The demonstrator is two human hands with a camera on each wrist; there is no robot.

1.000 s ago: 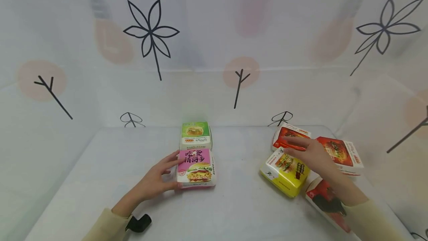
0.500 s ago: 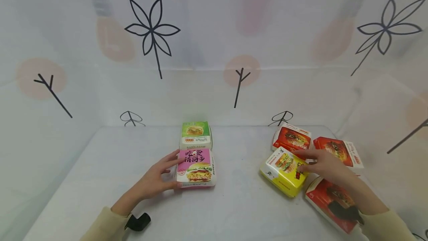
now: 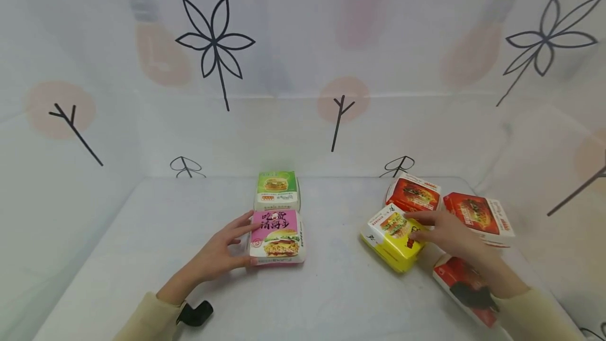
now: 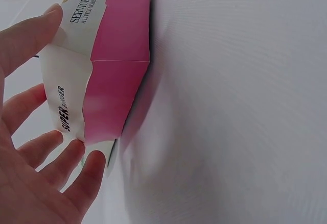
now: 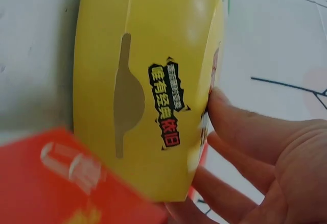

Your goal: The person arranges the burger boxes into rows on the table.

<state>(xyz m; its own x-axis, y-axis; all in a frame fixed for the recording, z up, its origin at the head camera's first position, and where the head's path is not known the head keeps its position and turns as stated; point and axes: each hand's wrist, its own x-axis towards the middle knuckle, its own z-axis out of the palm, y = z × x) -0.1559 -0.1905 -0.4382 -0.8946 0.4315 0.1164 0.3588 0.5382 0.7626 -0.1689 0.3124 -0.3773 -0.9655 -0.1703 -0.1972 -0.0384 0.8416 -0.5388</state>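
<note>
Cream sleeves (image 3: 149, 317) poke in from the lower corners, and from where I'm standing the left hand (image 3: 220, 254) is loosely spread, fingertips against the pink box (image 3: 278, 236) mid-frame. Right hand (image 3: 445, 230) is half closed, thumb and fingers pinching the yellow box (image 3: 389, 237) right of centre. So pink's just right of the left hand, yellow just left of the right one. Both have burger pics; yellow's glossy, sitting askew, pink's pretty square-on.
</note>
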